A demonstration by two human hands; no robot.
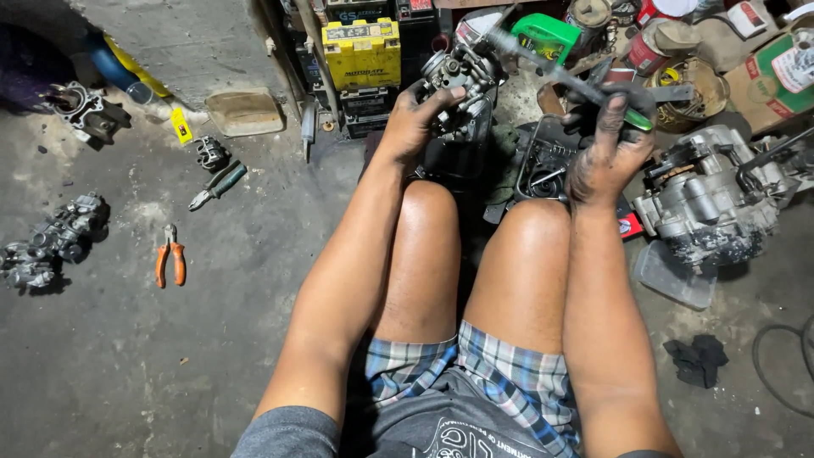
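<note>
1. The person sat on the concrete floor (170, 356) with bare knees drawn up and both greasy hands raised beyond them.
2. The left hand (415, 119) had its fingers wrapped tight around a small metal carburettor (458, 76), held up just beyond the left knee, in the far middle of the scene.
3. The right hand (606, 148) had its fingers closed around a screwdriver (560, 76) with a green handle; its shaft ran up and left, with the tip at the carburettor's upper right side. Whether the tip sat in a screw head I could not tell.
4. Judging by this, the work on the carburettor was partway: the body looked mostly assembled in the hand, and a fastener was being worked. How many screws were out or in could not be seen.
5. To the right of the right hand, an engine block (704, 199) lay on the floor, grimy, with a dark rag (697, 358) nearer the person.
6. On the left, orange-handled pliers (170, 263) lay on the floor, with green-handled pliers (219, 185) farther off, both well apart from the hands.
7. At the near-left edge lay another cluster of metal parts (51, 242), untouched.
8. Beyond the hands stood a yellow battery (363, 53) on a stack, and a clutter of cans and boxes to the far right.
</note>
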